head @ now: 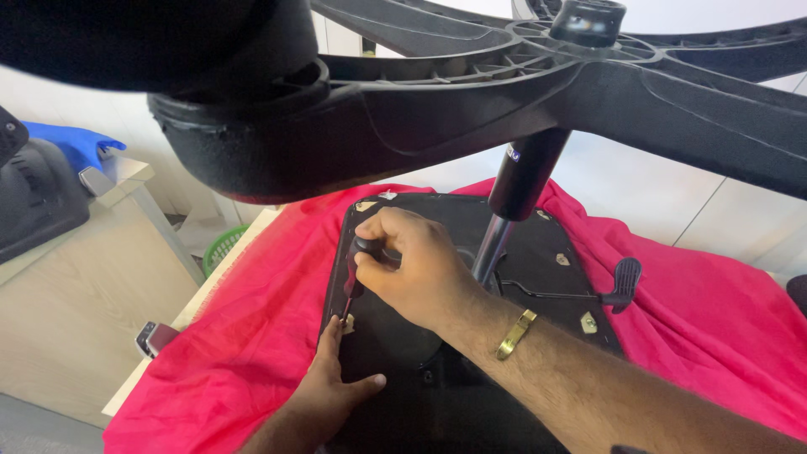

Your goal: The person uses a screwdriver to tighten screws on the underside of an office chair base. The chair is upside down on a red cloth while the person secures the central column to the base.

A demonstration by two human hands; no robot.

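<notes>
The right hand (pixel 420 269) closes its grip around a screwdriver (pixel 356 273), tip down at the left edge of the upturned chair seat (pixel 538 252). The left hand (pixel 332 391), fingers spread, presses flat on the seat beside the tip, over the red cloth (pixel 252 336).

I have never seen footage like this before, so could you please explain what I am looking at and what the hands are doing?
This single picture comes from a camera worn on a person's head, looking down at their own two bare hands; there is no machine. An office chair lies upside down on a red cloth spread over a table. Its black star-shaped base fills the top of the view, joined by the gas-lift column to the black seat underside. The right hand, with a gold bracelet on its wrist, grips a screwdriver pointed down at the seat's left edge. The left hand rests flat beside the tip. A black lever sticks out on the right.
</notes>
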